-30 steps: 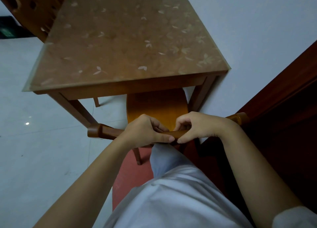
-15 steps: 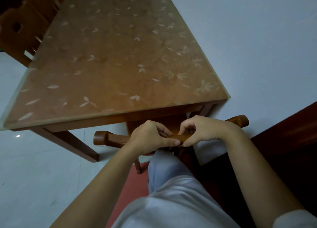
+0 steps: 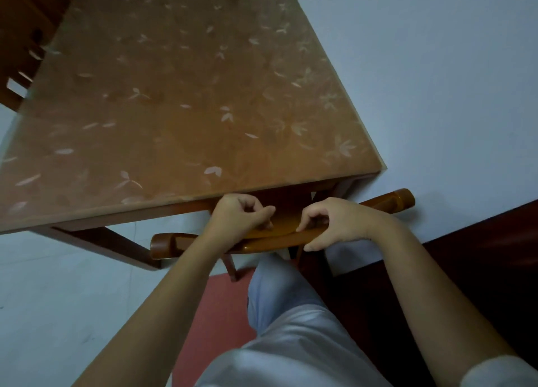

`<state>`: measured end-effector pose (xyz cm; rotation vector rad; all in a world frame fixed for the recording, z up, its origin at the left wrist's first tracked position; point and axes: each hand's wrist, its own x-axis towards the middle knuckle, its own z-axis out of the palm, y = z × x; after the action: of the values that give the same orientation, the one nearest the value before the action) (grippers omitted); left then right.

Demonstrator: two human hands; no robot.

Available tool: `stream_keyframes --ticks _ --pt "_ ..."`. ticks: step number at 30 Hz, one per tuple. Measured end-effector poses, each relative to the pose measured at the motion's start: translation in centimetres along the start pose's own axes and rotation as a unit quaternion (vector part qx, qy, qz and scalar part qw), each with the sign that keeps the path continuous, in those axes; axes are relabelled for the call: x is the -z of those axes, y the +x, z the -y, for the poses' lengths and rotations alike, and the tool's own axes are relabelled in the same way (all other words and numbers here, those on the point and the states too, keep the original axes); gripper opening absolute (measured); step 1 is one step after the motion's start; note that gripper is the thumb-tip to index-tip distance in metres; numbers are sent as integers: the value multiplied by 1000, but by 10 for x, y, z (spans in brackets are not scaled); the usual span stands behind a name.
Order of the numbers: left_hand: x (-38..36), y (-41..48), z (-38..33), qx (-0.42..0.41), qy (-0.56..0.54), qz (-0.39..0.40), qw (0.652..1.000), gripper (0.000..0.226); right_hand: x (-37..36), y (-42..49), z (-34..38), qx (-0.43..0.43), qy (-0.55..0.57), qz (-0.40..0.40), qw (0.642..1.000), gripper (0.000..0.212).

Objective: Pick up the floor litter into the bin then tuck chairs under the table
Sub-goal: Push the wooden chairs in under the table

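So: left hand [image 3: 238, 217], right hand [image 3: 334, 223] hold one chair [image 3: 166, 242], seemingly under one table [image 3: 174, 109].

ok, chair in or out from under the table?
Mostly in: top rail of the chair lies close along the table edge, left hand and right hand gripping it.

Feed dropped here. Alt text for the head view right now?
The left hand and right hand grip the top rail of a wooden chair pushed up to the near edge of a leaf-patterned table, its seat mostly beneath the top. A second chair stands at the table's far left side.
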<state>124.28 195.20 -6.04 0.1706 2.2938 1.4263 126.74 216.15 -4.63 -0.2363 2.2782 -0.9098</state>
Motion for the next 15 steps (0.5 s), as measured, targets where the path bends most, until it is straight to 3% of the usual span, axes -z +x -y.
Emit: stream_keyframes --ticks 3,5,8,15 --pt "-13 -15 0 -14 146 59 987 22 -1 -3 1 -6 -22 -15 1000 24" --pt "-19 -27 3 -72 235 22 969 26 -4 -7 1 -8 -44 -40 998 24" --pt "-17 -39 15 -156 254 -34 954 43 -12 -14 -2 9 -75 -107 991 26" --pt "-16 -66 40 -200 283 -135 928 46 -44 -27 -20 84 -120 -295 944 30"
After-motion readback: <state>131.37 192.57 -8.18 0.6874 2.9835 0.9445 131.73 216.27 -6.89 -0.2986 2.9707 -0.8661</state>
